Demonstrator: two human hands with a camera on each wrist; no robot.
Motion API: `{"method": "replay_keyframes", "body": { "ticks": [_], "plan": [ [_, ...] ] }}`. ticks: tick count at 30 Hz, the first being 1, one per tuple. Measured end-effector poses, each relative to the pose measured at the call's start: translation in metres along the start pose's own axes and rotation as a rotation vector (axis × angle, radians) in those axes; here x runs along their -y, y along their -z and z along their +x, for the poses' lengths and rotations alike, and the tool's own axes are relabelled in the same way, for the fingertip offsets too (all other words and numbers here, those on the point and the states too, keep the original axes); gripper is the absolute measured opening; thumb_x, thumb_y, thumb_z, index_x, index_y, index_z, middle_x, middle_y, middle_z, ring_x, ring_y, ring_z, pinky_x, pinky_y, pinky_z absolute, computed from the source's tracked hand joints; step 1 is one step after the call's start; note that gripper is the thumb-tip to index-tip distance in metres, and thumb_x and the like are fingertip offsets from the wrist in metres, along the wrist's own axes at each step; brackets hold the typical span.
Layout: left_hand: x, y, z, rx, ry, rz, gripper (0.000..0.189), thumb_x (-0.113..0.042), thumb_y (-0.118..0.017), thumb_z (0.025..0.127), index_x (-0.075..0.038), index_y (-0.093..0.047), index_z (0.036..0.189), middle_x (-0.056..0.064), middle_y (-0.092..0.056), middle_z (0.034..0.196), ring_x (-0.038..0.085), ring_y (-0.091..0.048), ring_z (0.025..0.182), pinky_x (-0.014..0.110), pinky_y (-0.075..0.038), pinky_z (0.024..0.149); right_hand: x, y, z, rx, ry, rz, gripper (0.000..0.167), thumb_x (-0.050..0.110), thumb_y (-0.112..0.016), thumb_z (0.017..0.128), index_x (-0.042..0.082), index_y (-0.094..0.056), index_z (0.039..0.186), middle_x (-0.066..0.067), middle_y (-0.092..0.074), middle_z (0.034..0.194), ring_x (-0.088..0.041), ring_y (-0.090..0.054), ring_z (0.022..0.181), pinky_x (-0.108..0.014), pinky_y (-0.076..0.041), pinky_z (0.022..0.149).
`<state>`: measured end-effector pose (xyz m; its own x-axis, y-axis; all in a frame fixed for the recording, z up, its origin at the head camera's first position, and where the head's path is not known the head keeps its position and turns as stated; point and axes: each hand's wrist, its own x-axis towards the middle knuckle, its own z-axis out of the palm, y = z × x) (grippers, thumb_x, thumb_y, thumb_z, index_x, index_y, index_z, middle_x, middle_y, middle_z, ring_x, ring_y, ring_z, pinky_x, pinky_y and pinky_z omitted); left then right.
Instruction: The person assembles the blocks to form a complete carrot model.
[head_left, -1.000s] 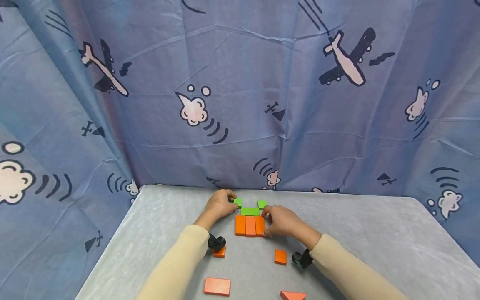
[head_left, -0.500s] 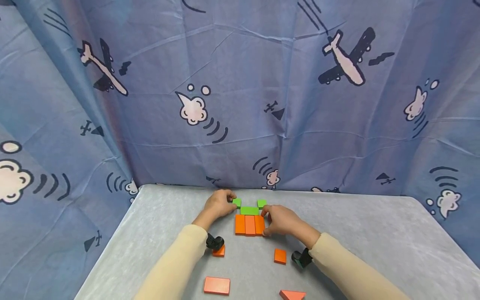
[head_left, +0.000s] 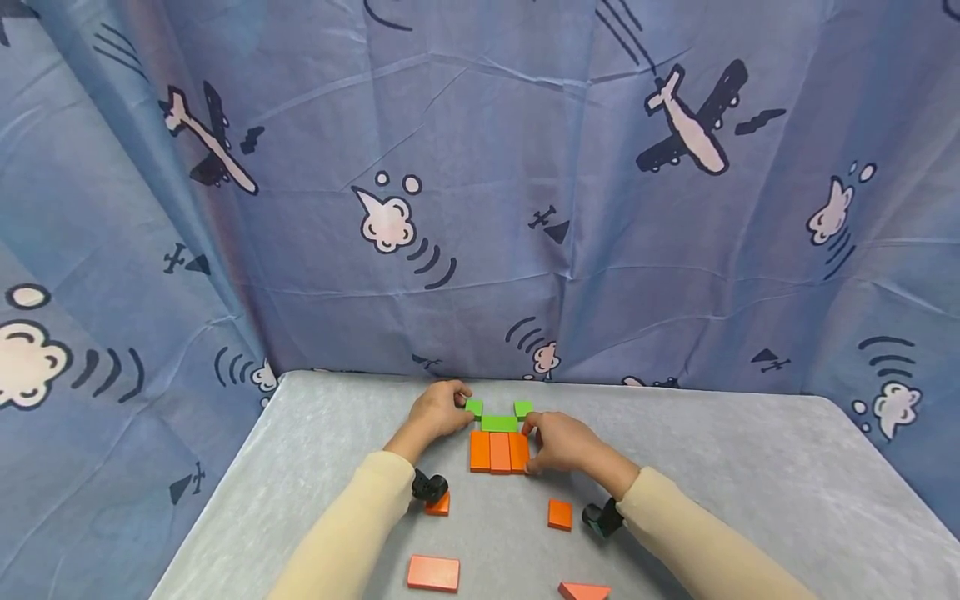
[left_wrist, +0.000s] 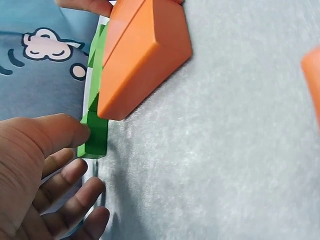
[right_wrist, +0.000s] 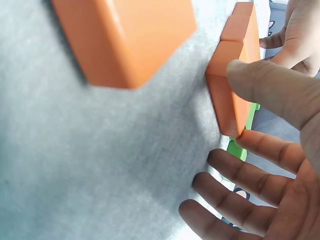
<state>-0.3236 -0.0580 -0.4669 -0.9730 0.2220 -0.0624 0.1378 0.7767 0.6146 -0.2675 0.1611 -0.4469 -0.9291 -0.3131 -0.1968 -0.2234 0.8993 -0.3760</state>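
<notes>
In the head view, my left hand (head_left: 436,410) is at a small green square block (head_left: 476,407). The left wrist view shows its thumb pressed on that block, the index finger close behind it and the other fingers spread loosely. With thumb and index finger, my right hand (head_left: 562,442) pinches the ends of the right-hand orange block (head_left: 518,452). Beside that block are a lighter orange block (head_left: 499,452) and another orange block (head_left: 480,451), all three side by side. Behind the row lies a green rectangular block (head_left: 499,423). A second green square block (head_left: 523,408) stands at its right corner.
Nearer me are a small orange block (head_left: 559,514), another orange block (head_left: 438,505) partly hidden by the left wrist camera, a coral rectangular block (head_left: 433,572) and a coral triangular block (head_left: 584,591). They lie on a grey cloth-covered table (head_left: 720,475). A blue patterned curtain (head_left: 480,208) hangs behind.
The left green square block has shifted very slightly left with my left hand. My right hand stays at the right-hand orange block.
</notes>
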Motion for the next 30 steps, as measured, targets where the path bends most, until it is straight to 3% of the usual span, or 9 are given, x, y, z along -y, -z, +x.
{"method": "replay_keyframes", "body": {
  "ticks": [9,17,24,30],
  "plan": [
    [0.000,0.010,-0.018,0.006,-0.003,-0.008,0.040,-0.027,-0.074,0.081,-0.017,-0.065,0.118,-0.003,-0.065,0.104,0.015,-0.059,0.088,0.034,-0.048,0.077,0.002,0.001,-0.001,0.013,-0.016,-0.010,0.044,0.023,-0.086,0.066,0.013,-0.065,0.103,-0.003,-0.062,0.087,-0.018,-0.053,0.078,-0.038,-0.048,0.076],
    [0.004,0.020,-0.053,0.007,-0.099,0.039,0.031,-0.028,-0.076,0.080,-0.021,-0.068,0.110,0.000,-0.067,0.104,0.016,-0.060,0.088,0.036,-0.048,0.074,0.004,0.002,-0.002,0.029,-0.035,-0.003,0.043,0.023,-0.086,0.067,0.013,-0.065,0.104,-0.003,-0.063,0.089,-0.018,-0.053,0.079,-0.038,-0.048,0.078],
    [0.013,0.027,-0.082,0.065,-0.141,0.055,0.026,-0.030,-0.075,0.081,-0.022,-0.071,0.105,0.000,-0.067,0.102,0.013,-0.061,0.084,0.033,-0.048,0.069,0.004,0.002,-0.002,0.031,-0.034,-0.010,0.042,0.023,-0.086,0.067,0.013,-0.065,0.103,-0.003,-0.062,0.087,-0.018,-0.052,0.078,-0.037,-0.048,0.076],
    [0.027,0.028,-0.108,0.143,-0.174,-0.017,0.022,-0.031,-0.076,0.079,-0.022,-0.073,0.099,-0.004,-0.066,0.094,0.009,-0.058,0.078,0.029,-0.047,0.067,0.004,0.003,-0.003,0.033,-0.030,-0.016,0.041,0.023,-0.086,0.068,0.014,-0.064,0.102,-0.003,-0.060,0.086,-0.018,-0.052,0.077,-0.036,-0.046,0.074]
  ]
}}
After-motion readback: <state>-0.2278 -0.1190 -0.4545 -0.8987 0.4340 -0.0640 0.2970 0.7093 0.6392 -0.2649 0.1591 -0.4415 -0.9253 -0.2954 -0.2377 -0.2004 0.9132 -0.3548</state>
